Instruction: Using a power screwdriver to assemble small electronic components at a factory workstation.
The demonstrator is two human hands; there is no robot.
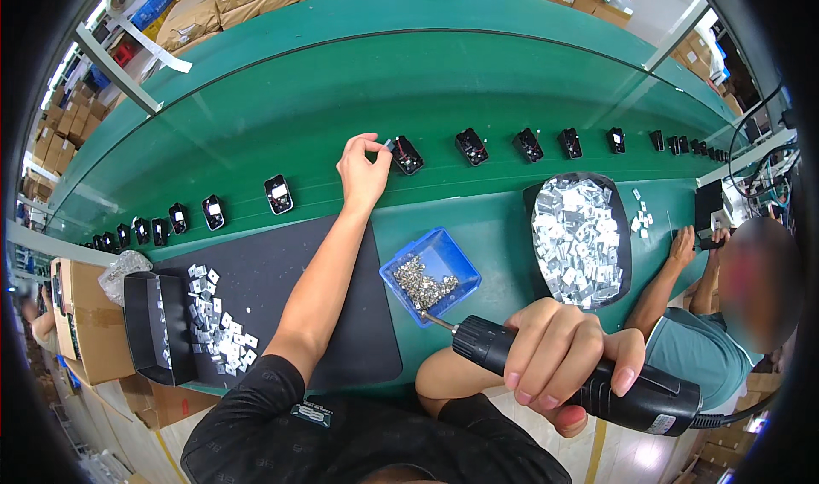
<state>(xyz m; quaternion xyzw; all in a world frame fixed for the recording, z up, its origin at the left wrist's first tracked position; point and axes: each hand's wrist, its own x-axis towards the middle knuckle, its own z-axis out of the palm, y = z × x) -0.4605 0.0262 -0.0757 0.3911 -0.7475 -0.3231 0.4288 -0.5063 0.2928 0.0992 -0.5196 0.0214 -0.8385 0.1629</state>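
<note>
My right hand (563,360) is wrapped round a black corded electric screwdriver (488,344). Its bit reaches to the near edge of a blue plastic bin (461,258), which holds a heap of small metal screws (424,286). Farther off, my left hand (363,175) is stretched over the green belt, thumb and fingers pinched on a small grey-blue piece (389,144). That piece is right beside an open black plastic housing (408,156) with red wire and small parts inside. Whether the piece is joined to the housing, I cannot tell.
More black housings (471,146) stand in a row along the green belt (341,92). A black tray (625,266) of small metal plates stands right of the bin. Loose plates (226,339) lie on a black mat (358,339) at left. A co-worker (699,347) sits at right.
</note>
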